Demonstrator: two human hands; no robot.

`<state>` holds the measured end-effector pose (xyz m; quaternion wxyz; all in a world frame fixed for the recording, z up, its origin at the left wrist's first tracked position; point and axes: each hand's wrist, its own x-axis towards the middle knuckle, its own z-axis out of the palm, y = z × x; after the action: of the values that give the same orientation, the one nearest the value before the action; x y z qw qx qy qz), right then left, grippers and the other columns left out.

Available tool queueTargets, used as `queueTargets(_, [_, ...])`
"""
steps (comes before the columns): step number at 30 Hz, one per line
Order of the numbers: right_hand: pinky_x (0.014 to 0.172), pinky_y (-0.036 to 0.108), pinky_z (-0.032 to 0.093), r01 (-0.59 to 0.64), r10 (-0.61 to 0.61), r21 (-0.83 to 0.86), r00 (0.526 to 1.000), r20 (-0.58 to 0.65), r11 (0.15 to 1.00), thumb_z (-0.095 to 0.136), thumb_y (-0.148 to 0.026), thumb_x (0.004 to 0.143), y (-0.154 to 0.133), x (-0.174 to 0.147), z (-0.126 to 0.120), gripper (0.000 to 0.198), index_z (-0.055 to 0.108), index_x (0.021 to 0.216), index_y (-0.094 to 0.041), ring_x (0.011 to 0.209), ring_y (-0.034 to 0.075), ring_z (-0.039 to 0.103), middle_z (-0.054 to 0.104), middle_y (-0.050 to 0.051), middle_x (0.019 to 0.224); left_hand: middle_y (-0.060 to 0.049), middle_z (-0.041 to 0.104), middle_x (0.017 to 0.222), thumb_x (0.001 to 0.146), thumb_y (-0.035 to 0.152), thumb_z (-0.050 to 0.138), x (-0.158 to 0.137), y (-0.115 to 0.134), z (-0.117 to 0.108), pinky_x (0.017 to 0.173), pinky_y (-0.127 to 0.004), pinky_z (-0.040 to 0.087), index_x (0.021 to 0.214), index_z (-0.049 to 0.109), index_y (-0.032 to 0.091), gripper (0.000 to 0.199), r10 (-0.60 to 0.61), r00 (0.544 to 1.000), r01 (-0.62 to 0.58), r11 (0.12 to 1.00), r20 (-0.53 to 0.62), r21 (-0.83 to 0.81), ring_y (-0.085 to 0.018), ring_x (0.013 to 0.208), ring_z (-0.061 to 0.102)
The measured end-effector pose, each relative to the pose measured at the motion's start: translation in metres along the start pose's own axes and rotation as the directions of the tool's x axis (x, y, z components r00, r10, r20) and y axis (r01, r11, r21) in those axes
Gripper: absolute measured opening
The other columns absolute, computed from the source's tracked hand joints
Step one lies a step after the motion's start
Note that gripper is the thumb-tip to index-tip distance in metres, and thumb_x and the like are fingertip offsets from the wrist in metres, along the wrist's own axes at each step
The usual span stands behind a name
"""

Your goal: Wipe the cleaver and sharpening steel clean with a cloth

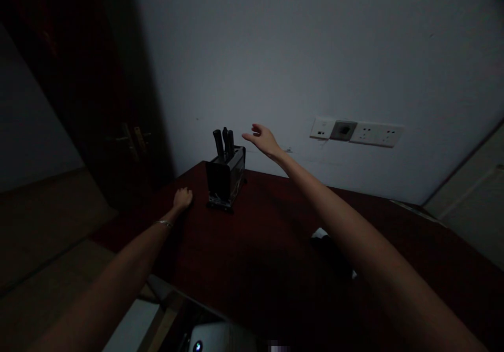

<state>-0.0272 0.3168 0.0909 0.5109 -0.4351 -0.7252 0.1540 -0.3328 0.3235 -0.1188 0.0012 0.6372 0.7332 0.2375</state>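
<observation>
On the dark red table [260, 236] stands a knife block [219, 179] with a black end face and lighter metallic sides. Several black-handled knives [225, 141] stick up from its top. My right hand [263, 139] hovers just right of the knife handles, thumb and fingers apart, touching nothing. My left hand [182, 198], with a bracelet at the wrist, rests on the tabletop left of the block. Its fingers are curled in, with nothing visible in them. Partly behind my right forearm lies a dark item with white ends [331, 249]; its kind is unclear.
Behind the table rises a pale wall with a row of sockets [356, 131]. A dark door with a metal handle [132, 139] is at the left. Below the table's front edge are a white box-like object [218, 337] and a pale panel [134, 323]. The room is dim.
</observation>
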Motion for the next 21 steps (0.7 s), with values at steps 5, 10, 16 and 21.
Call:
queueTargets(5, [0.089,0.035,0.042,-0.024,0.036,-0.117,0.995,0.097,0.993,0.069,-0.037,0.065,0.000,0.020,0.030,0.076,0.042,0.125,0.002,0.105,0.025,0.055,0.054,0.023,0.119,-0.016,0.058,0.110,0.086,0.030,0.040,-0.010,-0.006,0.012,0.091,-0.044,0.037,0.100,0.062,0.012,0.032,0.039,0.999,-0.043,0.994,0.037,0.101,-0.029,0.111,0.047])
queueTargets(10, [0.080,0.031,0.045,-0.040,0.071,-0.237,0.990,0.126,0.971,0.070,-0.033,0.065,0.004,0.027,0.058,0.062,0.052,0.116,-0.003,0.093,0.021,0.060,0.062,0.018,0.106,-0.018,0.060,0.106,0.085,0.029,0.033,-0.007,-0.008,0.016,0.092,-0.045,0.034,0.097,0.064,0.011,0.038,0.063,0.998,-0.067,0.984,0.025,0.164,-0.030,0.109,0.049])
queueTargets(16, [0.072,0.028,0.044,-0.016,0.049,-0.288,0.993,0.106,0.957,0.069,-0.029,0.068,0.008,0.024,0.074,0.033,0.064,0.092,-0.007,0.081,0.018,0.061,0.067,0.011,0.087,-0.018,0.062,0.102,0.085,0.028,0.028,-0.005,-0.012,0.021,0.091,-0.043,0.034,0.098,0.064,0.011,0.041,0.075,0.997,-0.072,0.976,-0.006,0.207,-0.028,0.105,0.052])
queueTargets(21, [0.070,0.027,0.044,-0.014,0.041,-0.333,0.996,0.075,0.943,0.066,-0.029,0.070,0.009,0.022,0.076,0.030,0.064,0.091,-0.008,0.080,0.018,0.060,0.066,0.011,0.087,-0.018,0.062,0.101,0.085,0.027,0.028,-0.004,-0.014,0.024,0.090,-0.043,0.035,0.098,0.063,0.011,0.041,0.073,0.997,-0.067,0.974,-0.016,0.218,-0.029,0.104,0.052])
